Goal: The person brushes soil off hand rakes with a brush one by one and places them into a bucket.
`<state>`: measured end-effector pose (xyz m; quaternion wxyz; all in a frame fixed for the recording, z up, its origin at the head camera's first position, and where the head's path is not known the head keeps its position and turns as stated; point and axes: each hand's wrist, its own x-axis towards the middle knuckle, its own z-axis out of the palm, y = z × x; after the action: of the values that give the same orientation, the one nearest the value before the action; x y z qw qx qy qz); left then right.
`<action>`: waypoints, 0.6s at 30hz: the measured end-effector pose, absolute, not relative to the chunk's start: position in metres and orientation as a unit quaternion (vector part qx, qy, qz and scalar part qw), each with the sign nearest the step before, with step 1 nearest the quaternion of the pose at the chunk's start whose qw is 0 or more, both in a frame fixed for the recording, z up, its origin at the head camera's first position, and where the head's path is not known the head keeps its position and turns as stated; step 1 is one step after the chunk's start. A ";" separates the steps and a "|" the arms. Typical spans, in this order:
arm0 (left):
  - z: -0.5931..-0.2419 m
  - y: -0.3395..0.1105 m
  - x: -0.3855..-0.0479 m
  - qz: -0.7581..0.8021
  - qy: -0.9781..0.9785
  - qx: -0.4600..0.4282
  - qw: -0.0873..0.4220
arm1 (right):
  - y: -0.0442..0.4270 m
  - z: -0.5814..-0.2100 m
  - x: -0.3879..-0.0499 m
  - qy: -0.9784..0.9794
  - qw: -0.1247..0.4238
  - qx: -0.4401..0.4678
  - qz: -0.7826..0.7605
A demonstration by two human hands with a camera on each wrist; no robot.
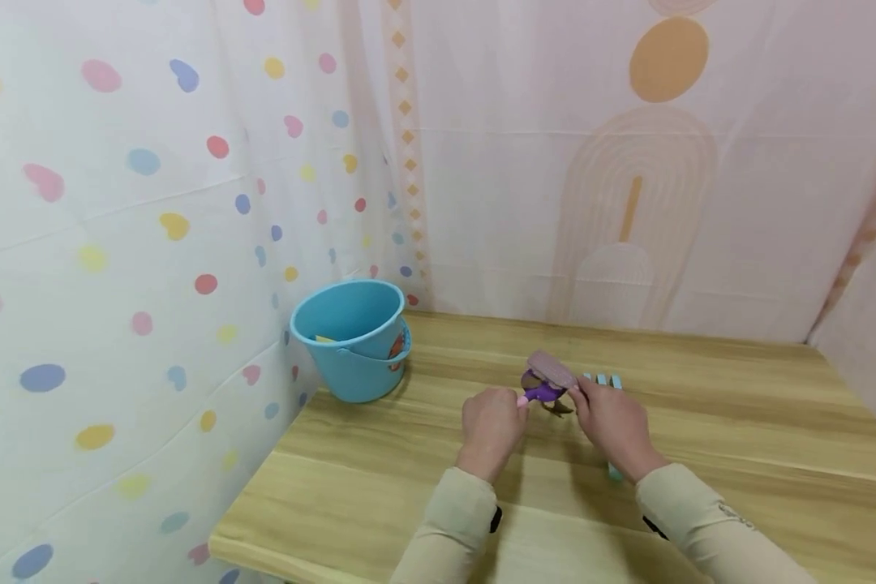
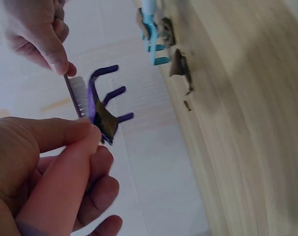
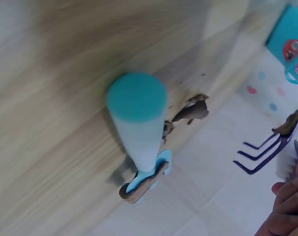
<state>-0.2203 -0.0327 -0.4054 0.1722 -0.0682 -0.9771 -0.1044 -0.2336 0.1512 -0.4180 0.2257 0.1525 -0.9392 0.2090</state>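
Note:
In the head view my left hand point(image 1: 492, 426) grips the pink handle point(image 2: 65, 189) of a small purple hand rake point(image 1: 545, 394). A brown dry leaf point(image 2: 107, 122) is stuck between its tines. My right hand point(image 1: 619, 423) pinches a mauve brush point(image 1: 552, 369), its pale bristles point(image 2: 80, 91) close against the back of the rake; contact is unclear. Below, dry leaf pieces point(image 3: 195, 110) lie on the table. Beside them, partly hidden by my right hand in the head view, a light-blue hand rake point(image 3: 141, 142) rests with a brown leaf point(image 3: 145, 188) on its tines.
A blue bucket point(image 1: 358, 369) stands at the table's left back corner, with something yellow point(image 1: 324, 339) inside. The wooden table point(image 1: 745, 422) meets a patterned curtain point(image 1: 482, 203) at the back, and a dotted curtain point(image 1: 153, 324) hangs along the left.

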 end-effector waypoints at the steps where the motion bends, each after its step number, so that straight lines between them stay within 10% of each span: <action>1: -0.404 -0.031 -0.219 -0.100 -0.977 -0.065 0.174 | 0.151 -0.417 -0.234 -0.938 0.229 0.150 0.212; 18: -0.409 -0.033 -0.211 -0.101 -0.971 -0.048 0.211 | 0.151 -0.423 -0.233 -0.939 0.216 0.206 0.171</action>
<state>-0.2113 -0.0333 -0.4091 0.2111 -0.0484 -0.9710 -0.1012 -0.2328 0.1509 -0.4232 0.2158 0.2058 -0.9390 0.1713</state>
